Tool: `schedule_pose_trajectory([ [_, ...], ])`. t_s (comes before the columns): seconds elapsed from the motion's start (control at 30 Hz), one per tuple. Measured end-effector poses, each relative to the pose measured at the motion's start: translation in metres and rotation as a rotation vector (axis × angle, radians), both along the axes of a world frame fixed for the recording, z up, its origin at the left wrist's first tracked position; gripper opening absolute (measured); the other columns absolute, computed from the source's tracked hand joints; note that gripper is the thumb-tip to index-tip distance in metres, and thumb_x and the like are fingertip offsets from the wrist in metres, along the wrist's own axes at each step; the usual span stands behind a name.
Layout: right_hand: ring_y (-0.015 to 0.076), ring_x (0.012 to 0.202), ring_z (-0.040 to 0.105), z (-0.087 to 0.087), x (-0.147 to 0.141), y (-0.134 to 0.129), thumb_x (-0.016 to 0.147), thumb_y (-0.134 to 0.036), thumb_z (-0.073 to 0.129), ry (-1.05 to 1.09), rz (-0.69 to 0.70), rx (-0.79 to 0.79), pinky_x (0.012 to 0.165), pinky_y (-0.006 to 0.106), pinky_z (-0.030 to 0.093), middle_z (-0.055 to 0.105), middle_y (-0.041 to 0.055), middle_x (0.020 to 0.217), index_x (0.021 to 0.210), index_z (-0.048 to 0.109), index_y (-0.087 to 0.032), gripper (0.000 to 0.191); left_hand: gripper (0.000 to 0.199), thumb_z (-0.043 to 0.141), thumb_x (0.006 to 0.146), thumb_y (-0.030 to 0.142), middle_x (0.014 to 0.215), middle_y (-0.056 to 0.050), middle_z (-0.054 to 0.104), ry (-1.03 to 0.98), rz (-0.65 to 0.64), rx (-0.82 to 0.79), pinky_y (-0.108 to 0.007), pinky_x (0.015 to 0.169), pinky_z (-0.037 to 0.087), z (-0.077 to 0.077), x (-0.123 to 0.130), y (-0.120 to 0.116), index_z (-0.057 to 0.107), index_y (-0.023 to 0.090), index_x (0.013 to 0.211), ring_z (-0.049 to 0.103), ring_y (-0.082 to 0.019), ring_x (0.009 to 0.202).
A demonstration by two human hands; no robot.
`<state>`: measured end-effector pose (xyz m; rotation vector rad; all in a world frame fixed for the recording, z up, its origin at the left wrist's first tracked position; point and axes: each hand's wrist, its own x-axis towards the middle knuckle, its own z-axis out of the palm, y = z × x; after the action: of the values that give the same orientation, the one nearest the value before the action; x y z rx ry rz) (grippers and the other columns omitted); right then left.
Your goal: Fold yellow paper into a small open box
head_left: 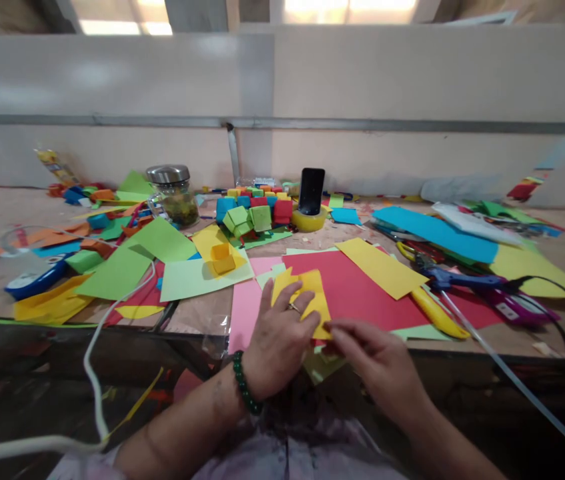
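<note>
A cut piece of yellow paper (317, 288) lies at the table's front edge, on top of red and pink sheets. My left hand (282, 343), with a ring and a green bead bracelet, rests across it with the fingers apart, pressing it down. At its lower right corner, the fingertips of my right hand (379, 360) are pinched together on the paper. A pale green piece of paper (325, 365) shows below, between the hands. Up and to the left, a small folded yellow paper box (222, 259) sits on a yellow sheet.
Folded paper cubes (249, 217) are grouped at the back, beside a phone (311, 190) propped on a tape roll (309, 219). A glass jar (175, 197) stands left. A yellow cutter (437, 313) and a blue glue gun (455, 277) lie right. A white cable (93, 373) hangs left.
</note>
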<state>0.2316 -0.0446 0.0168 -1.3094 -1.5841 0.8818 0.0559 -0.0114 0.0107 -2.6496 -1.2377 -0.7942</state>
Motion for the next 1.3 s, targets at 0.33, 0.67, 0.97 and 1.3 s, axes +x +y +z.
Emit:
schedule_pose_trajectory([
  [0.33,0.0302,0.113,0.058,0.001,0.026,0.043,0.078,-0.001,0.049,-0.972,0.275,0.705,0.093,0.049,0.051,0.067,0.0129,0.119,0.114,0.066,-0.016,0.043,0.027,0.061,0.081,0.014,0.117,-0.003,0.067,-0.208,-0.188,-0.356,-0.049,0.105,0.031,-0.017,-0.059,0.018,0.076,0.033,0.094,0.054,-0.023,0.113],
  [0.67,0.0252,0.085,0.059,-0.013,0.023,0.041,0.080,-0.006,0.053,-0.958,0.252,0.617,0.070,0.038,0.054,0.064,0.0138,0.094,0.104,0.072,-0.016,0.032,0.042,0.053,0.076,0.004,0.107,-0.007,0.070,0.037,0.093,0.029,-0.044,0.084,0.036,-0.023,-0.069,-0.011,0.069,0.024,0.109,0.055,-0.028,0.101],
  [0.97,0.0198,0.084,0.064,-0.018,0.026,0.050,0.086,-0.025,0.061,-0.636,0.268,0.202,0.069,0.030,0.054,0.061,0.0057,0.091,0.120,0.066,-0.027,0.035,0.044,0.048,0.077,0.003,0.093,-0.006,0.067,-0.134,0.067,-0.363,-0.038,0.079,0.042,-0.016,-0.069,0.004,0.069,0.023,0.110,0.057,-0.023,0.088],
  [1.3,0.0205,0.081,0.066,-0.016,0.026,0.063,0.089,-0.036,0.057,-0.375,0.286,0.089,0.074,0.034,0.054,0.071,0.0066,0.086,0.087,0.072,-0.021,0.022,0.024,0.055,0.081,0.011,0.084,-0.003,0.064,-0.384,0.036,-0.541,-0.030,0.073,0.045,-0.018,-0.069,0.011,0.074,0.021,0.091,0.058,-0.017,0.080],
])
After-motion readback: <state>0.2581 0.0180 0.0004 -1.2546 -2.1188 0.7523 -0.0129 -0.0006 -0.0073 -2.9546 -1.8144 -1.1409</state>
